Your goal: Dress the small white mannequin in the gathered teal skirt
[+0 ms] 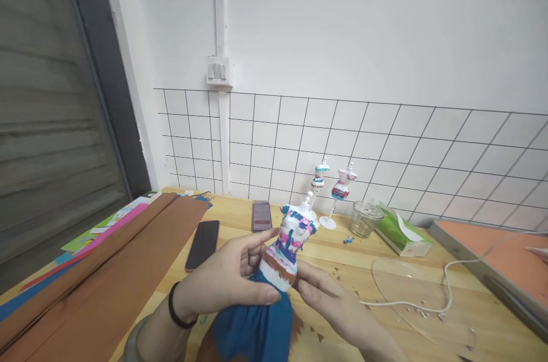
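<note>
A miniature dress form (295, 228) stands tilted in front of me, its torso daubed white, pink, purple, blue and brown. Around its lower part hangs a gathered blue skirt (257, 328), with some brown at the bottom edge. My left hand (233, 273) grips the waist from the left, thumb across the skirt's top edge and fingers behind the torso. On the other side, my right hand (327, 299) is closed against the waist, its fingertips partly hidden behind the form. The form's base is out of sight beneath the skirt.
Two more small dress forms (341, 186) stand by the wall grid. A glass jar (365, 219), tissue pack (400, 230), white cable (447, 288) and orange-lined tray (500, 259) lie right. Two phones (202, 245) and brown paper sheets (124, 270) are left. Brown scraps dot the table.
</note>
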Demonstrator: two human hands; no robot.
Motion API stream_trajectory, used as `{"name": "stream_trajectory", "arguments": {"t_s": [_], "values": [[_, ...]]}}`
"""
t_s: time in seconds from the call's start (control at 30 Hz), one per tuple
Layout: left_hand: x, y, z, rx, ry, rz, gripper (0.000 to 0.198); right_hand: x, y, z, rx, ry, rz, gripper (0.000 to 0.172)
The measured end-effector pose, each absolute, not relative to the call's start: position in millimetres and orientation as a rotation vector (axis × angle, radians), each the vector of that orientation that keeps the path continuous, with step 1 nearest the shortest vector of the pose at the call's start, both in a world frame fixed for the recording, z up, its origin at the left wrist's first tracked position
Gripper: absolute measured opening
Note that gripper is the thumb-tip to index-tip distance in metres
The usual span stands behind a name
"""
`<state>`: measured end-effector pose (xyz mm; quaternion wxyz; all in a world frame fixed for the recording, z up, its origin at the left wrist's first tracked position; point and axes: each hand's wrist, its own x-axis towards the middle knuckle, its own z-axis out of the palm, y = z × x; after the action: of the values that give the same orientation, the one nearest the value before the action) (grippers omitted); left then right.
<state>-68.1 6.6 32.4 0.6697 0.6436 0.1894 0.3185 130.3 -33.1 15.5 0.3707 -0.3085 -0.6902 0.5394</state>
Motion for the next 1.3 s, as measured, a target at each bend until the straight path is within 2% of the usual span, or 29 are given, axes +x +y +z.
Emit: {"name": "stream_trajectory", "arguments": {"t_s": [0.1,0.37,0.63,0.87,1.07,1.3], "values": [[-72.6,6.8,30.1,1.402,0.447,0.725,0.084,126.4,-32.1,11.9,-0.790,-1.780,1.383,0.041],[-75.0,8.2,38.2,1.373,0.409,0.760,0.074,130.6,-30.9,4.6,-0.831,-1.590,1.464,0.033],[-75.1,10.2,34.5,1.406,0.482,0.830,0.072,136.0,-40.9,18.7,-1.061,-1.732,1.134,0.032],[-68.9,11.9,31.1,1.431,0.488,0.861,0.068,131.8,-43.0,24.1,-1.263,-1.704,1.063,0.027],[-57.7,8.3,32.3,1.411,0.333,0.826,0.057,125.4,-43.2,27.0,-1.209,-1.707,1.017,0.027],[-52.4,9.3,24.7,1.441,0.369,0.813,0.053,123.2,-38.2,17.2,-1.289,-1.748,0.867,0.025]]}}
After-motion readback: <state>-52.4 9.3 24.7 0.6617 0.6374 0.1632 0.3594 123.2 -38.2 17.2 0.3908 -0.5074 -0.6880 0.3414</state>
